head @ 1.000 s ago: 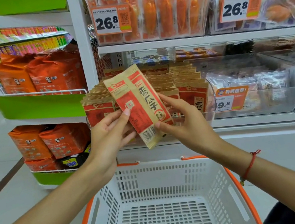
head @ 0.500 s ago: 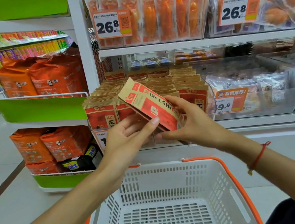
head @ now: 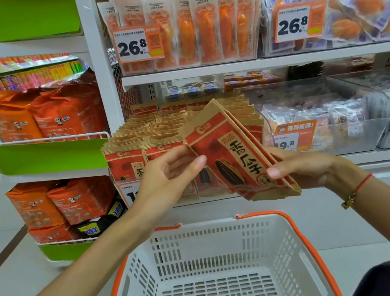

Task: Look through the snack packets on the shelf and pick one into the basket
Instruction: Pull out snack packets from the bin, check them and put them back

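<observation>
Snack packet (head: 235,156) sits pinched in my right hand (head: 307,169), face tilted for reading; my left hand (head: 167,176) steadies its edge with relaxed fingers, above the basket (head: 305,235).

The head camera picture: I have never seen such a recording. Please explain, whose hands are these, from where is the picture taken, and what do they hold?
There is no machine here. A person wears one camera on the head, looking forward and down, so you see that person's own two arms in a shop aisle. The right hand grips a red and brown snack packet, tilted, by its lower end; more packets seem stacked behind it. The left hand touches the packet's edge with straight fingers. Behind stands the shelf with rows of the same packets. Below waits a white basket with orange handles; nothing shows inside it.
</observation>
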{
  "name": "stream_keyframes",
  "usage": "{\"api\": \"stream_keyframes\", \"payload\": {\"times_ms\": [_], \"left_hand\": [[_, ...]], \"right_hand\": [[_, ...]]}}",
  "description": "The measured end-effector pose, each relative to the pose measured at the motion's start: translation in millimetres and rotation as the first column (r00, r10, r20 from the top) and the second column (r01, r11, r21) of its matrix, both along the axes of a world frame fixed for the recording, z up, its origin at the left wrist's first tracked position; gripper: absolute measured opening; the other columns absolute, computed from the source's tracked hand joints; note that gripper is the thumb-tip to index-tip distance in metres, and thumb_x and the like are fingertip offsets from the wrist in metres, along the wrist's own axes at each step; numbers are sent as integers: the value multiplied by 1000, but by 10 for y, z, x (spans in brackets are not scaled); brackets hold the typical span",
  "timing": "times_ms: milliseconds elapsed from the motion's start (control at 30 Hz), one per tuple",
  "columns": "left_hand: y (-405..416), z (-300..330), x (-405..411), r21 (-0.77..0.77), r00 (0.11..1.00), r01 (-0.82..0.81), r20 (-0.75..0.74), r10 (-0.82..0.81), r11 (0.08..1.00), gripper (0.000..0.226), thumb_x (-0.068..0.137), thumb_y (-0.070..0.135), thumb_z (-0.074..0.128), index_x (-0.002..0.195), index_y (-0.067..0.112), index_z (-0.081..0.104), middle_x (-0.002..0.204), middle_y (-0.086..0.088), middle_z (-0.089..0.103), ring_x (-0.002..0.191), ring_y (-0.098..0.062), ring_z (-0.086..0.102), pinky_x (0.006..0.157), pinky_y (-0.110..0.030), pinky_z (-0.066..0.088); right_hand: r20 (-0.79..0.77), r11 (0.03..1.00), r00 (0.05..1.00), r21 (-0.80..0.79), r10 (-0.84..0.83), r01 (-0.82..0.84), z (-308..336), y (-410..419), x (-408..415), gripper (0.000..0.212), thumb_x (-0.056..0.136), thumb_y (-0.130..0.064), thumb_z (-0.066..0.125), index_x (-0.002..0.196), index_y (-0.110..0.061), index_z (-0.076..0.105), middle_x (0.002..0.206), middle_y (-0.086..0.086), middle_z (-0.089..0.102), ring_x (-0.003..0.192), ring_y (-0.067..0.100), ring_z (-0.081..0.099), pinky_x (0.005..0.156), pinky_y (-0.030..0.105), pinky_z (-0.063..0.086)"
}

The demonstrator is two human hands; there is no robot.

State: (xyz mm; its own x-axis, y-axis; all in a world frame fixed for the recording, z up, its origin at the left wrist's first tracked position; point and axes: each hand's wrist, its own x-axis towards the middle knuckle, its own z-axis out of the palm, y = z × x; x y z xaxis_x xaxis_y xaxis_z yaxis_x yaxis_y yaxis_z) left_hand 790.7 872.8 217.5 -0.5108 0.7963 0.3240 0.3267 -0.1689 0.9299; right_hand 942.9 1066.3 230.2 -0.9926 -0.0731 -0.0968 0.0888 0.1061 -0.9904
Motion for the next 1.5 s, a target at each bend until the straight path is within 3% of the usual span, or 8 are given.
{"api": "stream_keyframes", "payload": {"times_ms": [167,300,400,533,833,1000,1200,1500], "left_hand": [[257,168,-16,87,999,-10,-32,13,996,28,83,19,67,111,18,64,107,9,73,101,-1,67,83,-11,50],[496,368,-29,147,982,-53,-171,78,988,19,85,15,69,103,13,65,101,11,71,94,5,66,80,-7,47],[688,479,-22,190,938,-119,-301,173,974,12,88,17,69,94,25,62,94,14,68,86,11,62,77,-3,43],[817,478,-50,213,879,-202,-390,272,956,13,88,25,69,90,34,60,94,18,67,91,9,60,80,-4,40],[803,263,-161,95,825,-294,-478,302,951,29,87,41,64,111,25,63,109,13,66,107,-4,59,93,-25,42],[844,303,-148,54,773,-357,-544,327,933,37,92,43,59,124,24,57,121,10,54,111,-3,45,92,-25,33],[881,264,-182,57,732,-365,-599,324,929,43,93,42,57,129,19,56,126,11,52,129,-7,35,97,-22,26],[972,241,-92,196,682,-280,-648,338,940,24,92,36,61,113,23,64,126,23,46,123,4,27,97,-20,21]], "right_hand": [[-141,994,984,-36,-108,104,41,80,76,82,47,-53,91,116,-21,60,111,-4,72,108,16,66,89,25,53],[-316,932,881,-28,-351,361,51,185,70,63,70,-58,76,120,-22,65,120,8,68,114,26,63,97,35,52],[-448,802,718,3,-533,598,57,194,42,42,93,-49,54,118,-17,67,110,5,72,103,19,68,84,25,53],[-621,567,556,209,-552,797,-51,198,-48,40,87,-50,49,117,-28,65,110,-11,68,101,2,61,81,15,47],[-711,325,463,334,-530,885,-204,268,-158,42,90,-52,49,118,-25,65,95,-21,65,87,-7,62,73,15,53],[-750,122,391,389,-534,913,-184,311,-164,46,86,-57,52,115,-26,70,96,-8,61,93,7,50,79,24,42],[-726,208,394,337,-564,918,-217,332,-96,37,78,-46,73,110,-28,66,88,-12,68,74,2,62,64,22,53],[-637,263,468,394,-613,881,-243,378,-31,25,76,-35,80,93,-26,64,86,-13,69,76,4,69,70,28,60]]}}
